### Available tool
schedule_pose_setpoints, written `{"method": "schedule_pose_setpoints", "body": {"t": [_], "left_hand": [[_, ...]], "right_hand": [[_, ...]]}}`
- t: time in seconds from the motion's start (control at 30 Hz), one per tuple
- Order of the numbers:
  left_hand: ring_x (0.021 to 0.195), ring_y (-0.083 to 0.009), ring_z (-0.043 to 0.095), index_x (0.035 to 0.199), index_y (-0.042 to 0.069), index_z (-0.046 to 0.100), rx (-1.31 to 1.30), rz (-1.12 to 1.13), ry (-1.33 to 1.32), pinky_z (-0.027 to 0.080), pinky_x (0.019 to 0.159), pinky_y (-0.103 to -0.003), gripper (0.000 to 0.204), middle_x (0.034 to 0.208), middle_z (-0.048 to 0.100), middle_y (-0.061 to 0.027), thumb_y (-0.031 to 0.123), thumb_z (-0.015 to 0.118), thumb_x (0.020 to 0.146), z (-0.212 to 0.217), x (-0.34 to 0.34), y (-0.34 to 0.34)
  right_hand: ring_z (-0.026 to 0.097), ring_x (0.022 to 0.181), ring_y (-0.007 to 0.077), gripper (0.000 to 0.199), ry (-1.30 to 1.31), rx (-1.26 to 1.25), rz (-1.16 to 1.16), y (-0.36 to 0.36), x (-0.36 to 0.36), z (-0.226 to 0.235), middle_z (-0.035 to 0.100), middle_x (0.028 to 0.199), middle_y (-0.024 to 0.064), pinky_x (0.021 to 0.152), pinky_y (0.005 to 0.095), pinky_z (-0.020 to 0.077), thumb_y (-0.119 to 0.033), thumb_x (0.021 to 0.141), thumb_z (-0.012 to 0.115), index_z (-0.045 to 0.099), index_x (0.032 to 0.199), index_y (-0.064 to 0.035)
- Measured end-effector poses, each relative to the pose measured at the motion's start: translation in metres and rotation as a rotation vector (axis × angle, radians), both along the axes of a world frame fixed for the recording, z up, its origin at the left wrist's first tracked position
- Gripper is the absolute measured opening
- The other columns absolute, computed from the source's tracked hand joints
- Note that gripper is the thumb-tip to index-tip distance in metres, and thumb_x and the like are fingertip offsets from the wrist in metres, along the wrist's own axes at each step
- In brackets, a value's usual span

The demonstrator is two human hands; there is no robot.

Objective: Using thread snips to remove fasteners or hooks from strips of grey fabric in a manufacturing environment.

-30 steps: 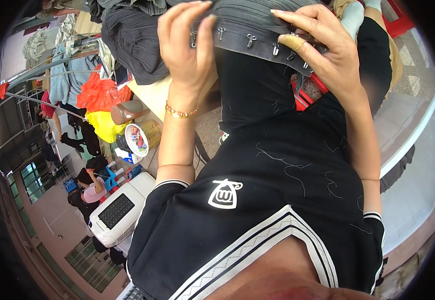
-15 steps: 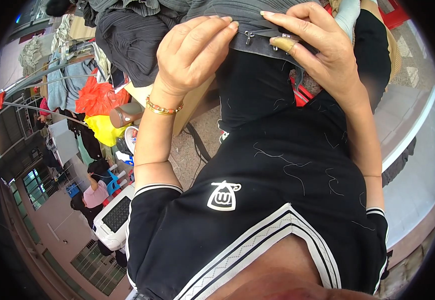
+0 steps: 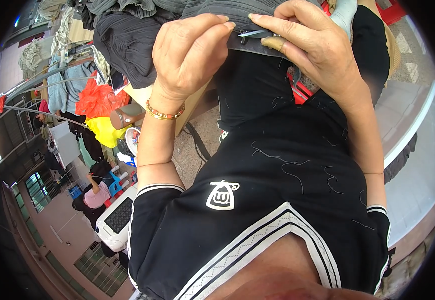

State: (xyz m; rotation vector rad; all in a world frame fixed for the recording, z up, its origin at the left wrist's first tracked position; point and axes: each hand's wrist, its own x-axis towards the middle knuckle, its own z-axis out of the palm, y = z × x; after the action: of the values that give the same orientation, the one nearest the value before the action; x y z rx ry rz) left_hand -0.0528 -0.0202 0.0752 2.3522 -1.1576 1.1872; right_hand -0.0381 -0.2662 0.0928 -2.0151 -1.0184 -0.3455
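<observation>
The left hand has its thumb and fingers pinched together; I cannot tell if some thread is between. The right hand keeps a closed grip on a small bladed tool, just over the edge of the grey garment, which both hands partly hide. Beyond lie a dark cloth pile, a brown canister, a red bag, a yellow bag; far off, a person in pink.
</observation>
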Motion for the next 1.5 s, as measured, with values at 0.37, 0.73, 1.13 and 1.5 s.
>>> {"method": "schedule_pose_setpoints", "body": {"t": [0.37,0.73,1.13,1.5], "left_hand": [[0.091,-0.0223,0.067,0.102,0.004,0.073,-0.277,0.106,0.315,0.054,0.079,-0.031,0.024,0.102,0.07,-0.0079,-0.003,0.076,0.08,-0.009,-0.021,-0.001],[0.091,-0.0213,0.064,0.105,0.009,0.076,-0.26,0.145,0.324,0.051,0.079,-0.031,0.031,0.103,0.069,-0.0049,0.001,0.08,0.075,-0.017,-0.021,0.0],[0.081,-0.0197,0.066,0.096,0.01,0.074,-0.162,0.042,0.127,0.05,0.07,-0.032,0.026,0.092,0.068,-0.0011,0.002,0.077,0.071,-0.016,-0.007,0.001],[0.08,-0.0211,0.064,0.096,0.009,0.073,-0.155,0.094,0.169,0.049,0.069,-0.032,0.022,0.09,0.067,-0.0038,0.001,0.078,0.075,0.001,-0.021,-0.01]], "right_hand": [[0.061,0.078,0.0231,0.033,-0.06,-0.06,0.001,0.0,0.002,0.009,0.058,0.09,0.006,0.066,0.0343,0.05,-0.011,0.077,0.078,0.072,0.109,-0.0055],[0.061,0.077,0.0227,0.027,0.278,-0.435,0.056,0.011,0.015,0.038,0.058,0.088,0.0061,0.066,0.0339,0.05,-0.012,0.08,0.075,0.072,0.106,-0.005],[0.06,0.076,0.024,0.031,0.057,0.026,0.181,0.002,0.016,0.002,0.058,0.087,0.009,0.065,0.0343,0.0483,-0.01,0.081,0.078,0.073,0.11,-0.0022],[0.061,0.076,0.0227,0.03,-0.032,-0.09,0.099,0.002,0.012,0.002,0.058,0.088,0.0069,0.064,0.033,0.0497,-0.007,0.079,0.077,0.073,0.109,-0.0039]]}}
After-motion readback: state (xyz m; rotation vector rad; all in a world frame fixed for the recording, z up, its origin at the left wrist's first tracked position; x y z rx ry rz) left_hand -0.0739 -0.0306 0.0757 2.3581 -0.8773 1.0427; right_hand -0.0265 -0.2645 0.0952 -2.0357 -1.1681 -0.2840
